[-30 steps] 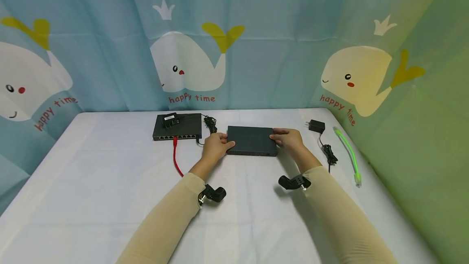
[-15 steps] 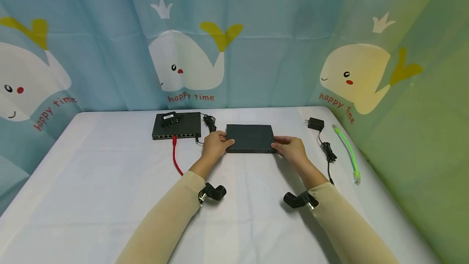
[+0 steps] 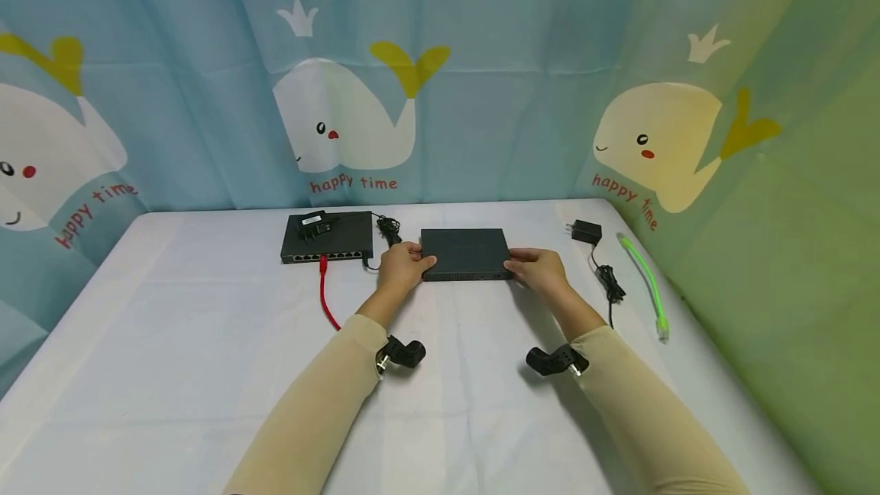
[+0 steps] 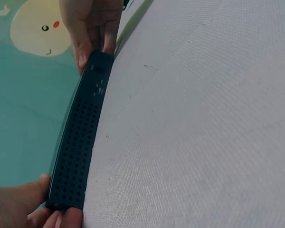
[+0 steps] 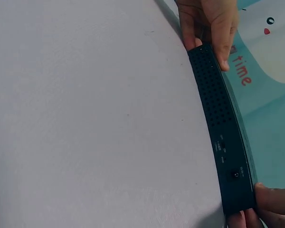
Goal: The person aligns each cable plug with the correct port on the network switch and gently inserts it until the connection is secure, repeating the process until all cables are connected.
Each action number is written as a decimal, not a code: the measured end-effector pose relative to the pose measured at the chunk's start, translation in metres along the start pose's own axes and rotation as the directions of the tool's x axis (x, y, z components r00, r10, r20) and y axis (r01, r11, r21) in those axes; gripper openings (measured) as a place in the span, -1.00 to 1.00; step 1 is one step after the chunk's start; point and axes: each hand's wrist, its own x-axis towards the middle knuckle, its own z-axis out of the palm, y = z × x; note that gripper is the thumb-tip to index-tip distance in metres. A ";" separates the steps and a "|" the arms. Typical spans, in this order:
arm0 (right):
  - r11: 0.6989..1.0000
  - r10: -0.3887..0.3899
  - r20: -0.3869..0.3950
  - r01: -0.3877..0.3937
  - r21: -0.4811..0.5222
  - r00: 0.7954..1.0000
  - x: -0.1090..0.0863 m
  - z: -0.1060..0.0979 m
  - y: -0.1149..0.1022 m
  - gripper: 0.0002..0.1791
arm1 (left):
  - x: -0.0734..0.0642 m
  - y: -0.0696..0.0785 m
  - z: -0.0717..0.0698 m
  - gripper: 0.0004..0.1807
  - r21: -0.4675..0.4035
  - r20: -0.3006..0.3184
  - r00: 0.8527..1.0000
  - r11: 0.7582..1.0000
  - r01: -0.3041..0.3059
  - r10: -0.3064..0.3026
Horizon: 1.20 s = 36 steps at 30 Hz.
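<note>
A black network switch (image 3: 465, 254) lies near the middle of the table, its vented side towards me. My left hand (image 3: 401, 267) grips its left end, thumb on the top edge. At the other end my right hand (image 3: 543, 272) holds it the same way, the fingertips curled at the lower edge. In the right wrist view the vent holes and a round power jack (image 5: 235, 174) show on the near side. To the left stands a second black switch (image 3: 351, 231), with a red network cable (image 3: 325, 292) in a front port and a power adapter (image 3: 313, 224) on top.
A black power adapter (image 3: 587, 232) with a bundled cord (image 3: 609, 283) lies right of my right hand. Beyond it, along the table's right side, is a green network cable (image 3: 646, 281). A whale-print curtain (image 3: 481, 136) hangs behind the table.
The switch in my hands has turned slightly straighter and shifted a little away from me. My right hand has moved from the middle of its right side to the near right corner.
</note>
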 end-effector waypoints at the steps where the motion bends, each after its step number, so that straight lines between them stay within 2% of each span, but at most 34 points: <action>1: 1.000 0.000 0.010 0.000 -0.003 1.000 -0.001 -0.002 0.000 -0.53 | 0.000 0.000 0.001 -0.52 -0.005 0.003 1.000 1.000 -0.003 0.003; 5: 1.000 -0.016 0.073 0.016 -0.004 0.997 -0.008 -0.013 0.000 -0.52 | -0.001 0.000 0.004 -0.51 -0.012 0.009 1.000 1.000 -0.015 0.015; 11: 0.993 -0.106 0.122 0.100 0.060 0.987 -0.026 -0.042 -0.004 -0.46 | -0.001 0.000 0.004 -0.51 -0.002 0.002 1.000 1.000 -0.024 0.024; 15: 0.989 -0.149 0.136 0.149 0.011 0.979 -0.042 -0.071 -0.003 -0.43 | -0.001 -0.001 0.002 -0.51 -0.001 -0.008 1.000 1.000 -0.023 0.023; 18: 0.985 -0.161 0.134 0.167 -0.035 0.978 -0.052 -0.096 0.006 -0.41 | -0.002 -0.002 0.001 -0.51 -0.009 0.002 1.000 1.000 -0.029 0.029; 22: 0.987 -0.136 0.129 0.146 -0.072 0.982 -0.064 -0.123 0.025 -0.39 | -0.003 -0.004 -0.002 -0.51 -0.006 -0.004 1.000 1.000 -0.030 0.030; 26: 0.987 -0.099 0.127 0.114 -0.113 0.987 -0.075 -0.139 0.047 -0.39 | -0.003 -0.004 -0.004 -0.51 -0.015 -0.008 1.000 1.000 -0.027 0.027; 33: 0.980 -0.043 0.132 0.067 -0.187 0.990 -0.083 -0.145 0.075 -0.44 | -0.002 -0.004 -0.002 -0.51 -0.019 -0.007 1.000 0.999 -0.028 0.028; 36: 0.971 -0.038 0.098 0.060 -0.233 0.994 -0.084 -0.144 0.080 -0.45 | -0.003 -0.003 -0.002 -0.51 -0.028 -0.001 1.000 0.999 -0.024 0.024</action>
